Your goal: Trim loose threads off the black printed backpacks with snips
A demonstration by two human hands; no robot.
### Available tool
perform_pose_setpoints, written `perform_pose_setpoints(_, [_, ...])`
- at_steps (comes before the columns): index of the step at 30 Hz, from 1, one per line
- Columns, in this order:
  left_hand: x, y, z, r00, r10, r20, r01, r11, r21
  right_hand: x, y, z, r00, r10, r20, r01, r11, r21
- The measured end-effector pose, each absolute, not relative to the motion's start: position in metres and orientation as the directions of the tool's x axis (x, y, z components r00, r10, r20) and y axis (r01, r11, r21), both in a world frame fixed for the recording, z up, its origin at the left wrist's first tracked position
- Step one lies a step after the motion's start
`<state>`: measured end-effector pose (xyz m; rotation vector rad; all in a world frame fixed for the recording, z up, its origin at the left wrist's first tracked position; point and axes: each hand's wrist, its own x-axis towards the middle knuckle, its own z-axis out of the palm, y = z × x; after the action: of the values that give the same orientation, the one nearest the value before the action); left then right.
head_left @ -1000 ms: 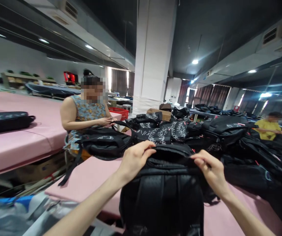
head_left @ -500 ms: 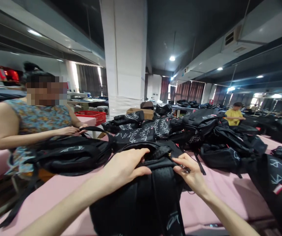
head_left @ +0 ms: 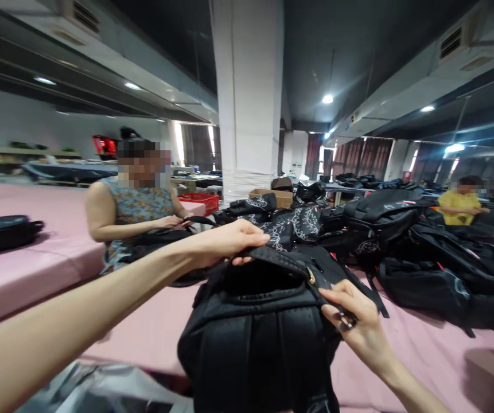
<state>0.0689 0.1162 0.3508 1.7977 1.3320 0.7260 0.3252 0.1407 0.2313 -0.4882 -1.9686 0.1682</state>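
A black backpack [head_left: 257, 344] stands upright in front of me on the pink table [head_left: 152, 330], back panel and straps facing me. Its top compartment gapes open. My left hand [head_left: 229, 241] pinches the far edge of the open flap and lifts it. My right hand [head_left: 352, 324] grips the near right side of the opening, pinching a small metal zipper pull [head_left: 345, 321] between its fingers.
A heap of black backpacks [head_left: 384, 241] with white patterns covers the table's right and far side. A seated person [head_left: 137, 201] across the table on the left handles another black bag. A white pillar [head_left: 247, 97] rises behind. A second person in yellow [head_left: 459, 203] sits far right.
My left hand has lifted the flap, so the bag's top now gapes wide. My right hand has slid down the right side with the zipper pull. The view has swung back to the left.
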Motion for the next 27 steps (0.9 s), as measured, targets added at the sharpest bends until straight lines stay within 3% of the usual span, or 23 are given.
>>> perform_pose_setpoints(4, [0.051,0.12,0.347,0.152,0.976,0.154,0.258,-0.189,0.947,0.325,0.144,0.228,-0.375,0.415,0.829,0.272,0.904,-0.329])
perform_pose_setpoints(6, [0.047,0.116,0.345,0.107,0.971,0.214,0.287,-0.236,0.928,0.325,0.148,0.226,-0.382,0.432,0.817,0.286,0.896,-0.34])
perform_pose_setpoints(10, [0.044,0.102,0.349,0.216,0.931,0.294,0.646,-0.362,0.672,0.326,0.152,0.223,-0.368,0.448,0.815,0.325,0.883,-0.338])
perform_pose_setpoints(14, [0.035,0.098,0.349,0.34,0.885,0.317,0.761,-0.457,0.461,0.325,0.152,0.222,-0.362,0.443,0.82,0.339,0.882,-0.327])
perform_pose_setpoints(16, [0.03,0.105,0.342,0.306,0.909,0.283,0.74,-0.414,0.53,0.324,0.152,0.223,-0.368,0.446,0.816,0.338,0.882,-0.33])
perform_pose_setpoints(19, [0.028,0.12,0.329,0.306,0.95,0.062,0.578,-0.237,0.781,0.322,0.151,0.223,-0.372,0.458,0.808,0.341,0.876,-0.339])
perform_pose_setpoints(21, [0.029,0.123,0.324,0.303,0.953,0.016,0.502,-0.173,0.847,0.323,0.152,0.223,-0.358,0.474,0.804,0.36,0.865,-0.35])
perform_pose_setpoints(25, [0.025,0.094,0.32,0.013,0.917,0.4,0.61,-0.324,0.723,0.325,0.154,0.221,-0.307,0.515,0.801,0.396,0.834,-0.385])
perform_pose_setpoints(27, [0.02,0.066,0.307,-0.151,0.888,0.434,0.665,-0.233,0.709,0.323,0.153,0.221,-0.296,0.522,0.8,0.386,0.831,-0.4])
